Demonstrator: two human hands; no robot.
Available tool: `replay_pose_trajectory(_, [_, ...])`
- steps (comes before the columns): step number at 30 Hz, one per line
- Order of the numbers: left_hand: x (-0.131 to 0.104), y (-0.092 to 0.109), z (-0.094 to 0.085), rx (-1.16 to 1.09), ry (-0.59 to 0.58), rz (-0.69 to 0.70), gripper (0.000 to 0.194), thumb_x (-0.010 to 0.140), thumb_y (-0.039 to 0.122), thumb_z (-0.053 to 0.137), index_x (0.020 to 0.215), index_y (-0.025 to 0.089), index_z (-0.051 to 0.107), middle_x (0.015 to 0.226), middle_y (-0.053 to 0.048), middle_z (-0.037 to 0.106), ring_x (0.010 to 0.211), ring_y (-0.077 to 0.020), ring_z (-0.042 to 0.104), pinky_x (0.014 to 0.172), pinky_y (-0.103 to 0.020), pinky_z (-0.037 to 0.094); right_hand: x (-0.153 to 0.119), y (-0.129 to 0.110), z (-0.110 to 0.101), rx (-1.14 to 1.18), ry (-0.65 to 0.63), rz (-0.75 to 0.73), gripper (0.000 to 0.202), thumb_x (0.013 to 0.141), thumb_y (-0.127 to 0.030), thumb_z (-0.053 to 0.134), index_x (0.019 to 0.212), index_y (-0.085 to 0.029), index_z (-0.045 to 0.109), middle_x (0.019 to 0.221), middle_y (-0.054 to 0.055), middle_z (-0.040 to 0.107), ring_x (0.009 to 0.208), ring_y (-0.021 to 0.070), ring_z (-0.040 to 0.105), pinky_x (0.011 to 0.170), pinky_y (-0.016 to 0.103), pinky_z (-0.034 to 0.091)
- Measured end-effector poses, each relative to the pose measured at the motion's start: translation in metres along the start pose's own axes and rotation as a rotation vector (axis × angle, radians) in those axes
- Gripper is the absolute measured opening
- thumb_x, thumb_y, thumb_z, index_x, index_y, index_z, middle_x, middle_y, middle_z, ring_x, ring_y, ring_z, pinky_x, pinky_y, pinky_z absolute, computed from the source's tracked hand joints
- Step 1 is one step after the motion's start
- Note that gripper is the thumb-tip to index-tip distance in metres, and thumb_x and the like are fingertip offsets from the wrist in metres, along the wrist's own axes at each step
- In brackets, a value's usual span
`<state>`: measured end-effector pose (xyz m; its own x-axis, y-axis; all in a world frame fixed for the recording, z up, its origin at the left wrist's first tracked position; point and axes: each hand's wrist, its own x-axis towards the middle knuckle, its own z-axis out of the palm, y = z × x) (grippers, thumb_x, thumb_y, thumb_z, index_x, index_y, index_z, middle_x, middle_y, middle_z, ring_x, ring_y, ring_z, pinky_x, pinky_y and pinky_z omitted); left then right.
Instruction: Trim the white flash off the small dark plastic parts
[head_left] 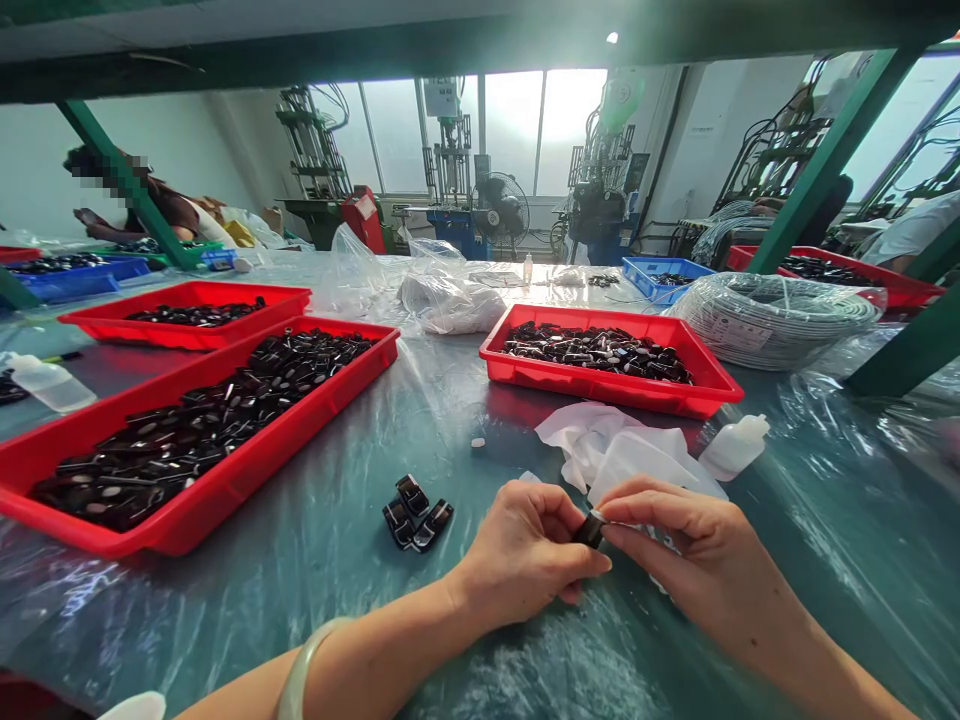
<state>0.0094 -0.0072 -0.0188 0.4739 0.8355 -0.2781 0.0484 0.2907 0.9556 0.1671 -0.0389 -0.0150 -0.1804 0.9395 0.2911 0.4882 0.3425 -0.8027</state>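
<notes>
A small, glossy black part (590, 530) sits between the two hands, above the green tabletop covered in clear plastic sheeting (442, 420). The left hand (525, 550) grips its body with curled fingers and thumb; the right hand (697, 545) has its thumb and fingertips closed narrowly on the upper end, where a pale patch shows, too small to identify. The part looks smooth, so a loose left grip could let it twist or slip out under pressure from the right fingertips, and fingers crowding that end could smudge or scratch the shiny surface.

Just beyond the hands lies a crumpled white cloth (622, 450), with a white plastic squeeze bottle (733, 447) on its side beside it. A sweep of the right hand could snag the cloth and roll the bottle; if its nozzle is open, it might leak.

To the left of the hands, three glossy black parts (416, 515) lie close together, where a straying left forearm could scatter them. A small pale oval piece (478, 443) lies alone and would be easily lost. Farther out, a red plastic tray (600, 393) and a long red tray (292, 435) hold heaped black parts; a knock could spill some.
</notes>
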Motion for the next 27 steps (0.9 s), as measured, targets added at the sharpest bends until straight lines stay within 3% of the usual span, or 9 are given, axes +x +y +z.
replay_pose_trajectory(10, [0.000, -0.005, -0.001, 0.082, 0.023, -0.003, 0.014, 0.056, 0.013, 0.066, 0.057, 0.014, 0.053, 0.041, 0.005, 0.052, 0.036, -0.0082, 0.050, 0.034, -0.016, 0.037, -0.001, 0.002, 0.004, -0.011, -0.025, 0.016, 0.016, 0.082, -0.018, 0.052, 0.073, -0.019, 0.066, 0.079, 0.001, 0.063, 0.072, 0.0133, 0.059, 0.065, 0.025, 0.046])
replay_pose_trajectory(17, [0.009, 0.014, -0.008, 0.039, 0.147, 0.012, 0.021, 0.054, 0.019, 0.073, 0.063, 0.012, 0.055, 0.051, 0.001, 0.062, 0.040, -0.0077, 0.053, 0.041, -0.017, 0.044, 0.004, 0.004, 0.006, -0.104, 0.115, 0.014, 0.028, 0.082, -0.020, 0.049, 0.107, -0.017, 0.061, 0.099, 0.006, 0.062, 0.067, 0.0131, 0.061, 0.061, 0.027, 0.050])
replay_pose_trajectory(20, [0.017, 0.021, -0.010, 0.074, 0.136, 0.019, 0.022, 0.054, 0.022, 0.075, 0.064, 0.011, 0.058, 0.053, -0.001, 0.063, 0.042, -0.0081, 0.055, 0.043, -0.018, 0.045, 0.005, 0.004, 0.005, -0.126, 0.126, 0.006, 0.030, 0.081, -0.019, 0.048, 0.110, -0.016, 0.059, 0.096, 0.006, 0.062, 0.065, 0.0132, 0.061, 0.061, 0.028, 0.051])
replay_pose_trajectory(23, [0.035, 0.036, -0.010, 0.111, 0.110, 0.035, 0.023, 0.054, 0.022, 0.076, 0.061, 0.009, 0.058, 0.053, -0.003, 0.063, 0.043, -0.0086, 0.055, 0.044, -0.019, 0.046, 0.006, 0.003, 0.005, -0.135, 0.105, -0.025, 0.028, 0.081, -0.016, 0.048, 0.106, -0.017, 0.060, 0.092, 0.005, 0.063, 0.067, 0.0139, 0.061, 0.063, 0.028, 0.051])
replay_pose_trajectory(27, [0.074, 0.081, -0.008, 0.149, 0.166, 0.164, 0.020, 0.058, 0.018, 0.076, 0.063, 0.009, 0.059, 0.057, -0.003, 0.062, 0.048, -0.0077, 0.057, 0.053, -0.020, 0.050, 0.008, 0.004, 0.005, -0.168, 0.079, -0.034, 0.029, 0.080, -0.012, 0.046, 0.104, -0.017, 0.061, 0.090, 0.005, 0.063, 0.070, 0.0148, 0.060, 0.067, 0.030, 0.050])
